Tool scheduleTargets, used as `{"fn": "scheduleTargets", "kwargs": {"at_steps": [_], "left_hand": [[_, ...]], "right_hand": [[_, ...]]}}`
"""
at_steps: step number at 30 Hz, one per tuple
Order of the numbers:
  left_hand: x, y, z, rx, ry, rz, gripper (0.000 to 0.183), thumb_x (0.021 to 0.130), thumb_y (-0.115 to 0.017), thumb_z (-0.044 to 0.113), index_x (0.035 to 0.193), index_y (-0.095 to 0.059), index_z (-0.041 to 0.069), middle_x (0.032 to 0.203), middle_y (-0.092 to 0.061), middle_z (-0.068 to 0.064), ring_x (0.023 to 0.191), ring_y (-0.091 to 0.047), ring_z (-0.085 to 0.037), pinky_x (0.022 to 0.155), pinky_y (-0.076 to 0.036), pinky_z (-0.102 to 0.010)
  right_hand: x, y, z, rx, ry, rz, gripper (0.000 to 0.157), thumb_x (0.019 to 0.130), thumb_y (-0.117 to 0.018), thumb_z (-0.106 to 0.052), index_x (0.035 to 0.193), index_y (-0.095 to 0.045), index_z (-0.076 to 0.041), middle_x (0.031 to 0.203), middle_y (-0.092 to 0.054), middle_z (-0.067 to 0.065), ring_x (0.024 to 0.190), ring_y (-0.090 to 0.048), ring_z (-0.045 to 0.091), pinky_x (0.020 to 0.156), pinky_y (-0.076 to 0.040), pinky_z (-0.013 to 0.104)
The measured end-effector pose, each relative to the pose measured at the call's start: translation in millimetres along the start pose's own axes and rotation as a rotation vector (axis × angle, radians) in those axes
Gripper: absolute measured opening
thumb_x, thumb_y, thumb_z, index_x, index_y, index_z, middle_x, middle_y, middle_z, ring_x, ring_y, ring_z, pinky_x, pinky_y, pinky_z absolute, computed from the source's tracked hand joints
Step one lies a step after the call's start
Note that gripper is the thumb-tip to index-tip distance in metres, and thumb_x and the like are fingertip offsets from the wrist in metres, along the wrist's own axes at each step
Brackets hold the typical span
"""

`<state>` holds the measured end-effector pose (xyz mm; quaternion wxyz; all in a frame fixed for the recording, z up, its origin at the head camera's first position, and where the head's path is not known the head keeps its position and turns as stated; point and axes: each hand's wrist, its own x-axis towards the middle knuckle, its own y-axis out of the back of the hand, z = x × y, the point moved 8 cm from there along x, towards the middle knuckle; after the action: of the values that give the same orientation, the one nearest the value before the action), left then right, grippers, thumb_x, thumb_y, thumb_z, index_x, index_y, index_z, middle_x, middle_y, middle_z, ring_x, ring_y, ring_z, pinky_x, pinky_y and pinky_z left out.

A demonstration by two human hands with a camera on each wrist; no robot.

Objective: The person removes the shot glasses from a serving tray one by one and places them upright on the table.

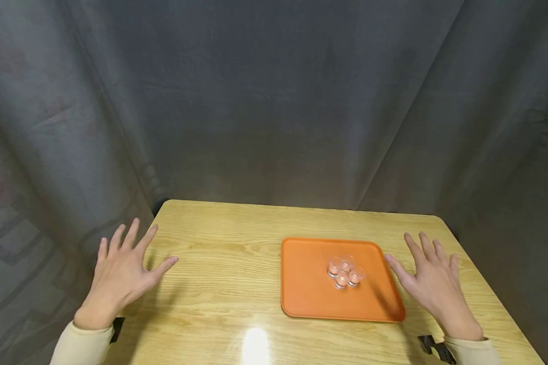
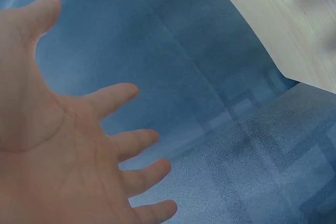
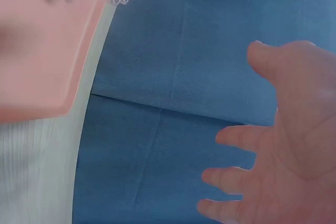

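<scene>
A dark grey curtain (image 1: 274,101) of soft, matte cloth hangs in loose vertical folds beyond both hands and closes off the far side and both flanks of the scene. In front of it stands the worktop (image 1: 228,284), a rectangular slab with rounded far corners and a pale wood-grain laminate, glossy enough to throw back a bright glare spot between the two wrists. The orange tray (image 1: 306,289) lies flat on the worktop just inward of the right hand; it is a smooth plastic rectangle with rounded corners and a low raised rim, which would keep small items from sliding off. Four small clear glasses (image 1: 344,271) stand upright in a tight cluster on the tray, nearer the right hand than the left, their rims touching or nearly so; whether they hold liquid cannot be told. The left hand (image 1: 123,274) hovers palm down over the near left edge of the worktop, fingers straight and fanned wide, holding nothing and well apart from the tray. The right hand (image 1: 431,286) is likewise flat and spread, empty, just beside the tray's right rim with the thumb tip near it; contact cannot be confirmed. Cream sleeve cuffs (image 1: 84,344) cover both wrists.
</scene>
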<state>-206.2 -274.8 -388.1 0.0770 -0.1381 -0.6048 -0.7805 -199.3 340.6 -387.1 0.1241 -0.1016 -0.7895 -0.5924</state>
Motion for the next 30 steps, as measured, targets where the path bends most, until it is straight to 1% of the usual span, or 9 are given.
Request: {"fn": "scheduleTargets", "kwargs": {"at_steps": [3,8,11,15,19,22,25,27,30], "left_hand": [[0.4,0.3,0.5,-0.013,-0.001,0.005,0.097,0.09,-0.067,0.073,0.164,-0.043,0.015,0.169,-0.03,-0.032,0.15,-0.026,-0.06,0.117,-0.011,-0.083],[0.2,-3.6,6.0,-0.069,-0.008,-0.001,0.097,0.091,-0.07,0.071,0.163,-0.043,0.012,0.171,-0.028,-0.031,0.15,-0.028,-0.06,0.116,-0.014,-0.083],[0.2,-6.4,11.4,-0.1,-0.019,0.002,0.095,0.091,-0.071,0.069,0.161,-0.045,0.01,0.171,-0.029,-0.03,0.149,-0.03,-0.06,0.114,-0.019,-0.083],[-0.8,-10.2,18.2,-0.111,-0.037,0.011,0.092,0.091,-0.072,0.067,0.159,-0.049,0.01,0.168,-0.034,-0.03,0.144,-0.036,-0.061,0.108,-0.028,-0.081],[-2.5,-13.9,24.3,-0.108,-0.05,0.029,0.087,0.091,-0.073,0.066,0.155,-0.053,0.009,0.163,-0.043,-0.029,0.14,-0.044,-0.059,0.103,-0.036,-0.078],[-3.6,-17.4,28.0,-0.116,-0.05,0.036,0.084,0.092,-0.073,0.064,0.153,-0.055,0.009,0.16,-0.048,-0.028,0.138,-0.048,-0.058,0.1,-0.041,-0.077],[-4.3,-20.5,31.8,-0.133,-0.054,0.041,0.08,0.093,-0.074,0.061,0.152,-0.057,0.009,0.158,-0.051,-0.027,0.136,-0.051,-0.057,0.1,-0.042,-0.077],[-4.6,-21.7,34.8,-0.143,-0.062,0.047,0.077,0.093,-0.075,0.059,0.151,-0.058,0.01,0.156,-0.053,-0.026,0.136,-0.052,-0.056,0.1,-0.043,-0.076],[-4.6,-24.1,39.8,-0.149,-0.081,0.053,0.073,0.094,-0.077,0.054,0.149,-0.059,0.009,0.153,-0.055,-0.026,0.134,-0.055,-0.055,0.101,-0.045,-0.073]], "right_hand": [[1,-2.7,1,0.032,-0.003,-0.023,0.08,0.103,-0.062,-0.055,0.157,-0.045,0.001,0.16,-0.035,0.043,0.142,-0.031,0.072,0.106,-0.018,0.09],[5,-10.2,5,0.105,-0.027,-0.099,0.079,0.106,-0.06,-0.051,0.159,-0.041,0.004,0.159,-0.034,0.046,0.138,-0.034,0.073,0.104,-0.028,0.087],[6,-13.4,6,0.139,-0.032,-0.12,0.076,0.107,-0.061,-0.049,0.157,-0.044,0.006,0.156,-0.04,0.044,0.136,-0.04,0.069,0.104,-0.033,0.083],[8,-17.2,6,0.186,-0.037,-0.124,0.07,0.106,-0.063,-0.045,0.152,-0.05,0.006,0.151,-0.049,0.04,0.134,-0.048,0.063,0.102,-0.041,0.077],[12,-20.5,8,0.245,-0.047,-0.115,0.063,0.107,-0.063,-0.042,0.148,-0.055,0.005,0.146,-0.057,0.037,0.127,-0.058,0.058,0.098,-0.049,0.073],[14,-23.6,13,0.29,-0.072,-0.115,0.059,0.108,-0.061,-0.04,0.146,-0.058,0.004,0.142,-0.062,0.035,0.12,-0.065,0.056,0.094,-0.055,0.069],[15,-27.1,22,0.31,-0.116,-0.108,0.056,0.109,-0.059,-0.041,0.144,-0.061,0.004,0.138,-0.065,0.034,0.114,-0.069,0.054,0.087,-0.06,0.062],[16,-29.6,29,0.303,-0.142,-0.093,0.055,0.109,-0.058,-0.041,0.142,-0.063,0.003,0.136,-0.067,0.033,0.11,-0.07,0.052,0.081,-0.062,0.055],[19,-35.0,39,0.305,-0.17,-0.077,0.054,0.109,-0.058,-0.041,0.139,-0.065,0.004,0.133,-0.069,0.032,0.105,-0.073,0.048,0.073,-0.06,0.036]]}}
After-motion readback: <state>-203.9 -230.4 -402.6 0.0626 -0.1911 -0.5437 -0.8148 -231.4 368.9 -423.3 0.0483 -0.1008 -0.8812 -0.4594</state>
